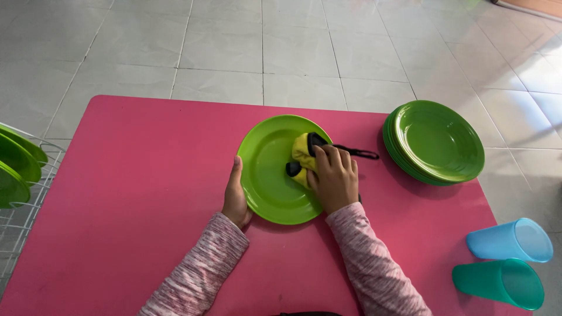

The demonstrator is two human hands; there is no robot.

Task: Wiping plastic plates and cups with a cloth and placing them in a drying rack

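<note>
Nearest the camera, at the bottom of the frame, two forearms in pink-and-white mottled knit sleeves (199, 272) reach up over a flat pink counter (129, 193). The left hand (235, 196) clasps the left rim of a round bright-green plastic plate (272, 175) that lies flat at the centre of the frame, thumb along the edge, its grip closed on that rim. The right hand (335, 178) lies over the plate's right side, fingers curled down and its grip closed on a bunched yellow-and-black cleaning cloth (303, 157), which it presses against the plate's inner face. The cloth lies just up and left of the right hand's knuckles, toward the plate's middle, and a thin black loop (362, 153) from it trails to the right across the counter; the right hand is the nearer one to it. At the right of the frame sits a stack of matching green plates (436, 140), well apart from the hands. At lower right a translucent blue plastic cup (512, 240) and a teal plastic cup (500, 282) lie on their sides. At the left edge, more green plates (17, 167) stand in a white wire rack (29, 216). Pale floor tiles (281, 47) fill the top.
</note>
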